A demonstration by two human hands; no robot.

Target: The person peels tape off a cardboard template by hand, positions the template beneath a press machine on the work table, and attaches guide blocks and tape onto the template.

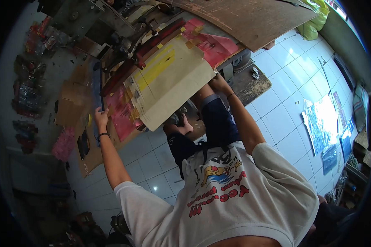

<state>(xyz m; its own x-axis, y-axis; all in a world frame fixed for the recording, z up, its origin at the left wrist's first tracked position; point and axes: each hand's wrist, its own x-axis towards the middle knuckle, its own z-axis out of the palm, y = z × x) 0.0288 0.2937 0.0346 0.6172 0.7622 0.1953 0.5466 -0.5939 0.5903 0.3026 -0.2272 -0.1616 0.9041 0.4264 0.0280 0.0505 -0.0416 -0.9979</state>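
Observation:
A large tan sheet (177, 82) with yellow stripes lies slanted on the worktable, over pink-red sheeting (121, 113). Its near edge hangs over the table's front. My right hand (219, 83) is closed at the sheet's near right corner, its fingertips partly hidden. Left of the sheet, my left hand (102, 118) has its thumb and finger around the lower end of a long dark blue bar (97, 84). A dark red beam (152, 48) with a metal mechanism (130, 51) crosses above the far side of the sheet.
A brown board (251, 20) is at the upper right. Cardboard (72, 96), a yellow tape roll (89, 120) and a dark object (83, 145) are on the left. My bare foot (186, 123) shows below the table. Shiny sheets (319, 123) lie on the tiled floor.

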